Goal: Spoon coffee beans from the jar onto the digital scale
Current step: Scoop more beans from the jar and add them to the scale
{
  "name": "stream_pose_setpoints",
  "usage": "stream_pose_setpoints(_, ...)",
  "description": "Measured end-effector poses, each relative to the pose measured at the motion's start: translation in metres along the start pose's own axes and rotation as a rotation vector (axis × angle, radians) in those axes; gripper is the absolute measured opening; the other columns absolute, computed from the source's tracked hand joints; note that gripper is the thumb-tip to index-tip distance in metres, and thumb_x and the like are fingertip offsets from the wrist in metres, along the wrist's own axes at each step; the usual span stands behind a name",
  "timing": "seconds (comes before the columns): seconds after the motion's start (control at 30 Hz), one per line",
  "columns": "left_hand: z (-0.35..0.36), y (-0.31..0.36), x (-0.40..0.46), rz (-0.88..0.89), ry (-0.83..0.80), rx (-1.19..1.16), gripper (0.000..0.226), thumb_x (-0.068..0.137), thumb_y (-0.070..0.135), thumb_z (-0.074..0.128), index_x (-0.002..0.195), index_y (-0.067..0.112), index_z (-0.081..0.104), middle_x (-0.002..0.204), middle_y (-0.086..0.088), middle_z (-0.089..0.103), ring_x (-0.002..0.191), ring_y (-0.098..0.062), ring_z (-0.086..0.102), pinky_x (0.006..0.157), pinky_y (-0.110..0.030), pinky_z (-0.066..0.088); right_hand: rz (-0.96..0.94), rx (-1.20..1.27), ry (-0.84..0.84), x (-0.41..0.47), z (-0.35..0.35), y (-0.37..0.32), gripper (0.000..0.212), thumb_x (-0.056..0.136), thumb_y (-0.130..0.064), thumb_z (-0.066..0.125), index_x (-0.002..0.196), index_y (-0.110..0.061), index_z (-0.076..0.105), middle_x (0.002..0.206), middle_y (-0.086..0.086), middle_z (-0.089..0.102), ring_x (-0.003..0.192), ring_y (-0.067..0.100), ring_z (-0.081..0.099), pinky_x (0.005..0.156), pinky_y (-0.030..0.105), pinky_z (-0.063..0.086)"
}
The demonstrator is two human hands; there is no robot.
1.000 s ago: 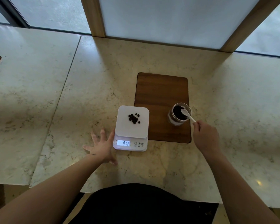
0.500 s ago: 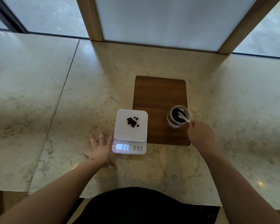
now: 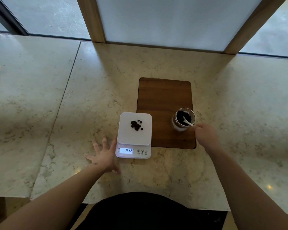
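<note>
On the marble surface, a white digital scale sits just left of a wooden board, its right edge overlapping the board's left edge. Display lit, reads 012; three round buttons to its right. A small cluster of coffee beans lies on the weighing platform, slightly behind its centre, a few beans loose at the cluster's edge.

Glass jar stands upright on the board, near its right edge and toward the near corner. Lid off; dark beans fill the interior as seen from above.

Right hand at the jar's near-right side, fingers closed around the handle of a white spoon. Spoon tilted; bowl down inside the jar mouth among the beans, handle rising over the rim toward the hand. Whether the bowl carries beans cannot be told.

Left hand flat on the surface, just beside the scale's left side, fingers spread wide and gripping nothing; thumb side appears to touch the scale's edge near the display.

Windows with wooden posts stand behind the surface.
</note>
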State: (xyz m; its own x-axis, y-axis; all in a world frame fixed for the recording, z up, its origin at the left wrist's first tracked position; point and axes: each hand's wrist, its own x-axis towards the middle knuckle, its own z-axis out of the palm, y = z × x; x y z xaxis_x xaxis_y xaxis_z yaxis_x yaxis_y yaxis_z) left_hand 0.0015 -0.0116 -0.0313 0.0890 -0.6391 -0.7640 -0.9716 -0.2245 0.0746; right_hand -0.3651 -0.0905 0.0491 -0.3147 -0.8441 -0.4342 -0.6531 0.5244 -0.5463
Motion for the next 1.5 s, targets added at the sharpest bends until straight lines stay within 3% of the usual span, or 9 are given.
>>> stream_pose_setpoints(0.07,0.0,0.0,0.0,-0.003,0.0,0.001,0.157,0.05,0.055,0.094,0.143,0.05,-0.033,0.154,-0.001,-0.044,0.136,-0.046,-0.041,0.097,-0.089,0.006,0.053,0.098,-0.001,0.001,0.001,0.0,0.033,0.093,-0.02,0.053,0.063,-0.024,0.068,0.059,0.0,0.053,0.058,0.021,0.05,0.057,0.031,0.037)
stream_pose_setpoints(0.2,0.0,0.0,0.0,-0.012,0.002,0.007,0.159,0.049,0.056,0.094,0.14,0.051,-0.036,0.152,0.0,-0.046,0.136,-0.046,-0.041,0.097,-0.088,0.006,0.132,0.217,-0.051,0.002,0.003,-0.001,0.03,0.092,-0.021,0.057,0.065,-0.02,0.069,0.059,0.002,0.049,0.055,0.022,0.046,0.049,0.026,0.034)
stream_pose_setpoints(0.37,0.0,-0.001,0.0,-0.004,0.01,-0.008,0.159,0.048,0.054,0.095,0.137,0.055,-0.036,0.153,0.002,-0.044,0.135,-0.045,-0.043,0.095,-0.089,0.004,0.198,0.344,-0.127,0.005,0.007,0.002,0.031,0.097,-0.018,0.05,0.073,-0.015,0.071,0.062,0.006,0.034,0.054,0.019,0.033,0.051,0.028,0.022)
stream_pose_setpoints(0.57,-0.001,0.0,-0.004,-0.002,0.009,0.004,0.158,0.05,0.054,0.095,0.141,0.052,-0.034,0.155,0.0,-0.041,0.136,-0.046,-0.04,0.097,-0.089,0.006,0.259,0.447,-0.138,0.006,0.01,0.005,0.03,0.098,-0.017,0.048,0.083,-0.01,0.072,0.059,0.001,0.026,0.048,0.014,0.026,0.043,0.025,0.019)
stream_pose_setpoints(0.87,-0.003,0.001,-0.006,-0.002,0.004,0.004,0.156,0.052,0.053,0.094,0.143,0.05,-0.033,0.155,-0.001,-0.041,0.136,-0.046,-0.04,0.099,-0.087,0.008,0.377,0.683,-0.211,-0.001,0.01,0.008,0.028,0.101,-0.019,0.045,0.089,-0.01,0.069,0.043,-0.01,0.028,0.037,0.006,0.025,0.033,0.019,0.022)
stream_pose_setpoints(1.5,-0.004,0.003,-0.007,-0.012,0.025,0.001,0.155,0.052,0.053,0.095,0.144,0.053,-0.03,0.156,-0.001,-0.039,0.141,-0.047,-0.033,0.1,-0.085,0.016,0.42,0.835,-0.231,-0.008,0.009,0.012,0.03,0.102,-0.019,0.042,0.091,-0.011,0.068,0.044,-0.011,0.027,0.033,0.004,0.024,0.031,0.018,0.024)
